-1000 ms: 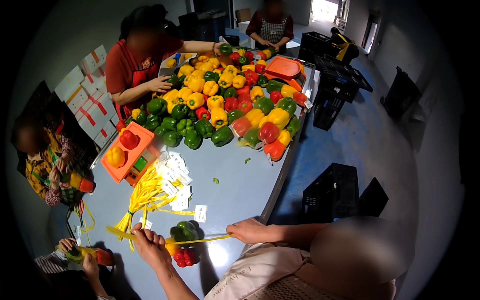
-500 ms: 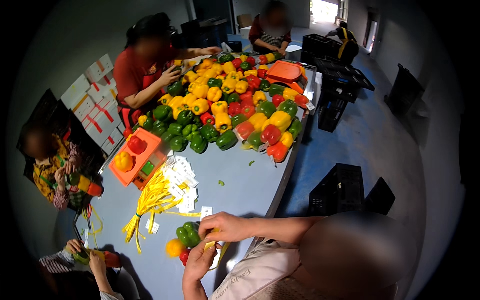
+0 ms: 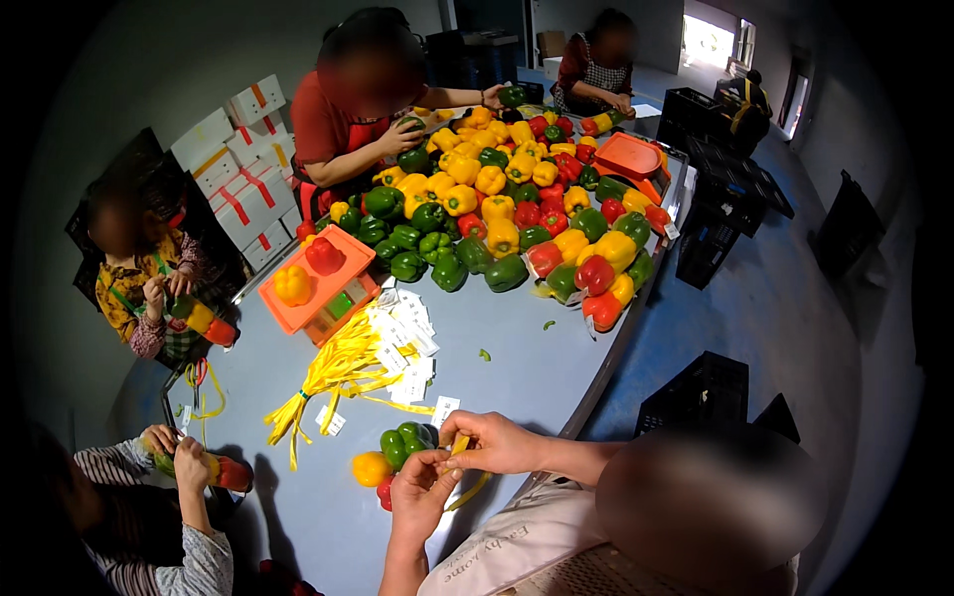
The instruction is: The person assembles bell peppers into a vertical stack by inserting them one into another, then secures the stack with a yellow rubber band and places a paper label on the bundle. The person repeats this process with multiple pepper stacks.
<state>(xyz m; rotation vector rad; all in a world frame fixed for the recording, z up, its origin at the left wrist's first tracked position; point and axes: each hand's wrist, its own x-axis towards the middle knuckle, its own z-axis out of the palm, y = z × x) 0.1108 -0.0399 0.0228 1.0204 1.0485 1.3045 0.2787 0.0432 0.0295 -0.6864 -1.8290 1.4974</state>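
Observation:
My left hand and my right hand meet above the near part of the table, fingertips pinched on a yellow strip. Its loose end hangs below my right hand. Just left of my hands sit a green bell pepper, a yellow bell pepper and a red bell pepper. My left hand partly covers the red one. A white tag lies behind my right hand. Farther off lies a bundle of yellow strips with white tags.
A pile of loose bell peppers covers the far table, with packed peppers at its right edge. Two peppers rest on an orange scale. Co-workers stand at the left and far sides. Black crates stand on the floor at right.
The whole view has shifted, so the table appears farther right. My hands have drawn slightly away from the three peppers, still pinching the strip. A co-worker in red now reaches out with a green pepper.

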